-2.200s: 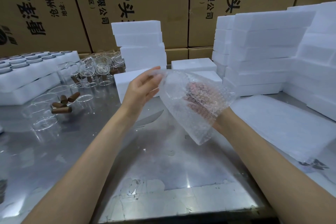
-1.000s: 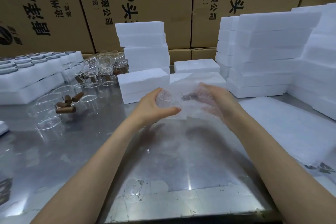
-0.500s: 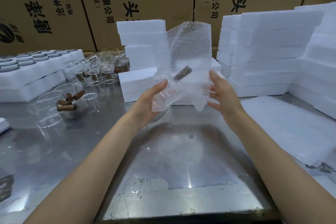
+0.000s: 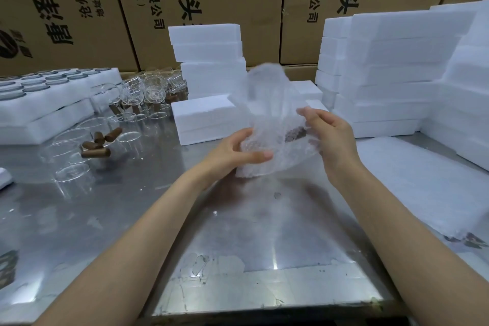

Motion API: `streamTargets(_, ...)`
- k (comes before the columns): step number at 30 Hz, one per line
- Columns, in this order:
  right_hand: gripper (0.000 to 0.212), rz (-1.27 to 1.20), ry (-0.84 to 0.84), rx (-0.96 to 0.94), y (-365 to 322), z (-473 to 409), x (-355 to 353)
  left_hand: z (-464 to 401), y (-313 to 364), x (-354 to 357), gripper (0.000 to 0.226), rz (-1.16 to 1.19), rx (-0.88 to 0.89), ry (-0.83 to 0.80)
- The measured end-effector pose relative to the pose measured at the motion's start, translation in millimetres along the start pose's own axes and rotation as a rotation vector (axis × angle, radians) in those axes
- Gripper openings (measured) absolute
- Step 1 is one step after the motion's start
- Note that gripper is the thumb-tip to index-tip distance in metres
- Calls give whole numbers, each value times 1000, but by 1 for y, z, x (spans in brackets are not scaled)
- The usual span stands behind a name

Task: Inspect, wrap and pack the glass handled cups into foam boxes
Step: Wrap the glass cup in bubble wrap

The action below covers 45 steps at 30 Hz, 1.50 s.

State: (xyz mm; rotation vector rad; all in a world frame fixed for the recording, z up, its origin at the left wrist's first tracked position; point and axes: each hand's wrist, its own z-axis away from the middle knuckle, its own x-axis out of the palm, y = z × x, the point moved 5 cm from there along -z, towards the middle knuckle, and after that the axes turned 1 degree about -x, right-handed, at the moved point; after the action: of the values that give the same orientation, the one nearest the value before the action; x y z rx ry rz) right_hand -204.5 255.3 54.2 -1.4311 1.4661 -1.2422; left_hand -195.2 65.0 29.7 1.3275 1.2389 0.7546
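Above the metal table (image 4: 132, 219), both hands held the cup (image 4: 293, 135) in bubble wrap (image 4: 267, 114). L hand (image 4: 235, 151) gripped the bundle w/ curled fingers; R hand (image 4: 328, 135) pinched the wrap. Half a sec before, the flap stood taller. Now it was folding down, so wrapping was nearly done. Foam boxes (image 4: 209, 119) waited just behind.

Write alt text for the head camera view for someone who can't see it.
Two hands, left hand and right hand, hold a bubble wrap bundle around a glass cup above a metal table. Unwrapped glass cups stand far left; foam boxes stack right.
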Motion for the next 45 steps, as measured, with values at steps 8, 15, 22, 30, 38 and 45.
streamTargets(8,11,90,-69,-122,-7,2,3,4,4,6,37,-191,38,-12)
streamTargets(15,11,411,-258,-259,-3,11,30,-3,-16,9,50,-265,-2,-24)
streamTargets(22,8,528,-309,-238,1,10,30,-18,-43,1,48,-396,-196,47)
streamTargets(30,9,559,-304,-219,3,9,28,8,-10,14,14,26,-45,119)
streamTargets(38,22,255,-349,-80,-2,11,25,0,-15,12,35,-28,-122,183)
streamTargets(45,1,286,-457,-133,-5,20,33,-10,-3,11,15,-149,-27,239)
